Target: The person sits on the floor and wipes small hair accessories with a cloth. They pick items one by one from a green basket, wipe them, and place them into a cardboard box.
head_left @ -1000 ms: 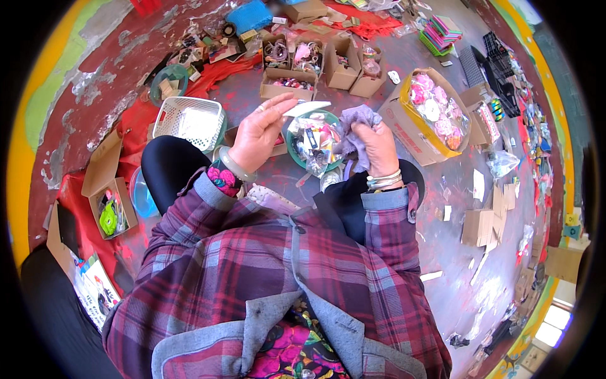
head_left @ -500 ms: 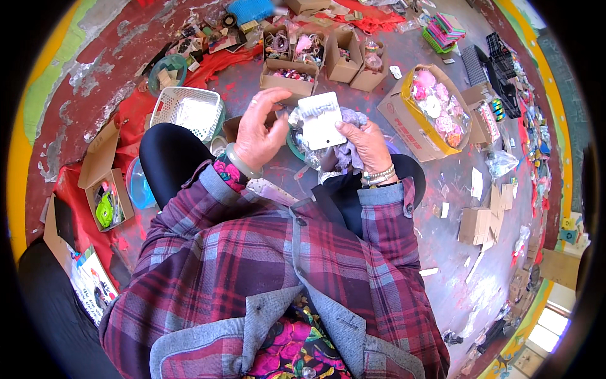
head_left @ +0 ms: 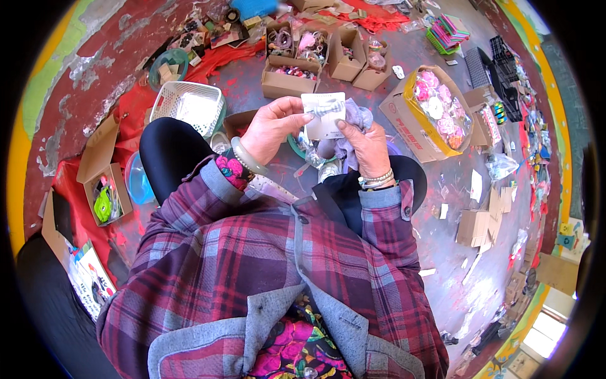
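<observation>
Between my two hands is a small white card [head_left: 327, 128] with a pale grey twisted piece [head_left: 328, 108] across its upper part; I cannot make out exactly what that piece is. My left hand [head_left: 267, 134] pinches the card's left edge between thumb and fingers. On the other side, my right hand [head_left: 367, 150] grips the lower right edge, thumb on the front face. Soft lilac-grey cloth [head_left: 344, 149] bunches behind the card and against my right fingers; whether those fingers also hold it is hidden. Partly covered below the card is a green-rimmed container [head_left: 295, 146] between my knees.
A white basket [head_left: 159, 104] and a blue tub [head_left: 140, 180] stand by my left knee. Ahead, several cardboard boxes hold small goods, one a brown box [head_left: 284, 83]. At right sits a large carton [head_left: 404, 123] of pink and white items. Flattened cardboard [head_left: 475, 227] lies farther right.
My left hand has moved right and closed on the card's left edge, where it was raised apart before. The card has turned slightly in my right hand.
</observation>
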Demonstrator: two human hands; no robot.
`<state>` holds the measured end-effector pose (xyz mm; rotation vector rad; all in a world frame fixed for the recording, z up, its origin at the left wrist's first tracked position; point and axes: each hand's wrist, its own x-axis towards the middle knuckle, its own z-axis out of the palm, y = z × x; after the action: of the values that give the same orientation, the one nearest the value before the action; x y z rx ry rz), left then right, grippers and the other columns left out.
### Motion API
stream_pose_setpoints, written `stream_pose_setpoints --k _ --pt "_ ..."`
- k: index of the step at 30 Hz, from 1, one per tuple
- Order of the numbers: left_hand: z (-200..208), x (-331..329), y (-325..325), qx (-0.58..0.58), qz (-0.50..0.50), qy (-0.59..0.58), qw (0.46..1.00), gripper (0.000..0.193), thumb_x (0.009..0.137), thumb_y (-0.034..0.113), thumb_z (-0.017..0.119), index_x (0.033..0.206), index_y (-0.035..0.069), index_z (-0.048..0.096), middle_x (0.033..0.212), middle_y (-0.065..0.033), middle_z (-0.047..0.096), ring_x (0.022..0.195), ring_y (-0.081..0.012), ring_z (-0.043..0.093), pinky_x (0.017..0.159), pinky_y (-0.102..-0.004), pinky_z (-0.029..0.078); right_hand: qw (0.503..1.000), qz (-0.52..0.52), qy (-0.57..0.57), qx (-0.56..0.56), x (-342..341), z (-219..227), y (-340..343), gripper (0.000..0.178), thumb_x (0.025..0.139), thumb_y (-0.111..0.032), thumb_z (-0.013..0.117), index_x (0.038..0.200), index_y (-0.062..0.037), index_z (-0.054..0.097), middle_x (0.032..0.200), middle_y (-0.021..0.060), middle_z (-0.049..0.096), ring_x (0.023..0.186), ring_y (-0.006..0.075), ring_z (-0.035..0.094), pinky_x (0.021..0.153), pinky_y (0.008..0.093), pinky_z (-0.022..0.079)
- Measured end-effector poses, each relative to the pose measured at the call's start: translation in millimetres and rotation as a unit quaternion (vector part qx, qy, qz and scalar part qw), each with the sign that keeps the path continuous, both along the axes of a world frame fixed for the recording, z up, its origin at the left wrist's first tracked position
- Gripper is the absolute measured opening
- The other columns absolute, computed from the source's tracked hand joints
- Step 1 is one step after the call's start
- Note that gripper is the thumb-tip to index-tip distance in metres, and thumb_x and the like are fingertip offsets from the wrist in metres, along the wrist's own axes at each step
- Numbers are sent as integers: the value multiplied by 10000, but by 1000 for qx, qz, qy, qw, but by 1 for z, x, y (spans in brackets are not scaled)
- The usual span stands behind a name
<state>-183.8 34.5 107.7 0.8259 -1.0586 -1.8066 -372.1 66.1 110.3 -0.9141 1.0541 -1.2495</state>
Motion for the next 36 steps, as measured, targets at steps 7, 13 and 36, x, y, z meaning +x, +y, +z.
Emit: stream_pose_setpoints --k 7,13,36 --pt "14 9 6 -211 -11 -69 975 216 771 46 607 977 13 553 856 -31 579 749 -101 534 656 -237 436 1000 10 -14 -23 -1 1 4 176 765 -77 637 926 -14 604 823 51 620 686 120 575 596 256 468" --pt "33 16 10 -439 10 -246 864 211 722 -1 626 919 16 550 818 -88 558 707 -180 555 621 -270 445 997 60 -36 -19 -7 -1 7 163 748 -81 657 893 -14 621 752 54 620 624 118 576 557 255 473" --pt "-8 -1 3 -311 162 -219 911 220 767 4 595 972 27 518 917 -44 536 770 -94 515 625 -226 464 995 23 93 -15 1 -2 4 165 774 -151 644 876 -22 631 723 6 607 586 55 530 503 209 416"
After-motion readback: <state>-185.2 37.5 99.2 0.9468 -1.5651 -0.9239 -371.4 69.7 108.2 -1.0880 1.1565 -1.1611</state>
